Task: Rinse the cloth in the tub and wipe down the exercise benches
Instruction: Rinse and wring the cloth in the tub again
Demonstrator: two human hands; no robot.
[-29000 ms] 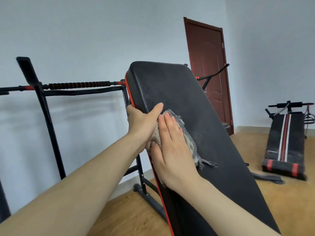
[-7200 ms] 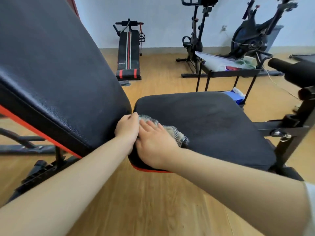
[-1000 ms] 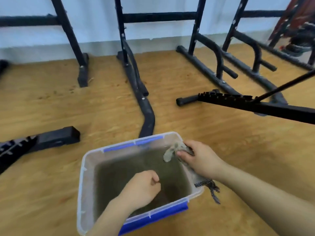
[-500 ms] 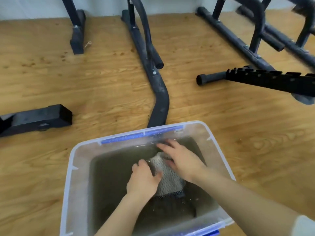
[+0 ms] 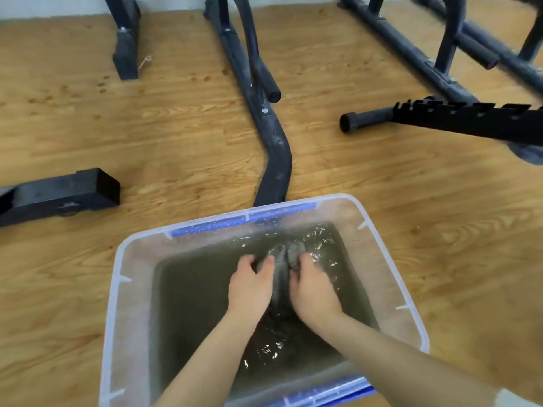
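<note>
Now the cloth (image 5: 281, 259) is lying lengthwise away in the tub (image 5: 117, 289), with the left hand (image 5: 249, 286) and right hand (image 5: 313, 287) gripping its 2 sides.

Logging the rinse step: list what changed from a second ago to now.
The right hand carried the cloth from the far rim of the tub down into the murky water. The left hand, empty before, took hold of it; both hands now squeeze it in the splashing water. The tub and the black equipment frames stayed put.
</note>
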